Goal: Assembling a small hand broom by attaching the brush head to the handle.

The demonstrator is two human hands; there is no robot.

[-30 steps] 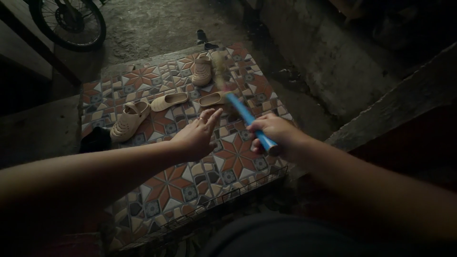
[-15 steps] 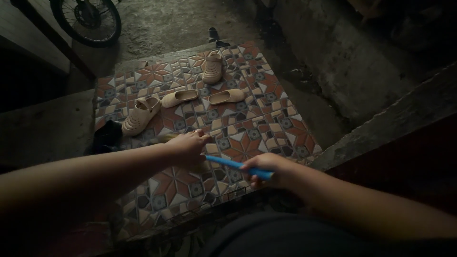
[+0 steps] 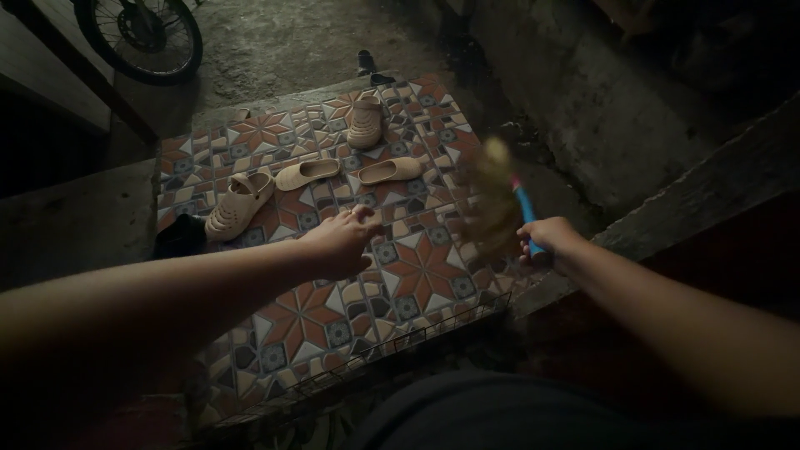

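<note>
While it's pretty dim out here, you can make out my right hand wrapped tight around the blue handle of a small hand broom. It sits just off the right edge of the patterned tile floor, with the bristle end tipped up and too blurry to see properly. I'd guess it's light: stiff plastic handle, soft floppy bristles, so the handle is the only sensible place to hold it. My left hand hangs over the tiles with nothing in it, fingers loosely curled, thumb and forefinger close together. Further out on the tiles are a pair of beige slip-ons, one clog on the left, another clog at the far edge, and a bike wheel beyond.
</note>
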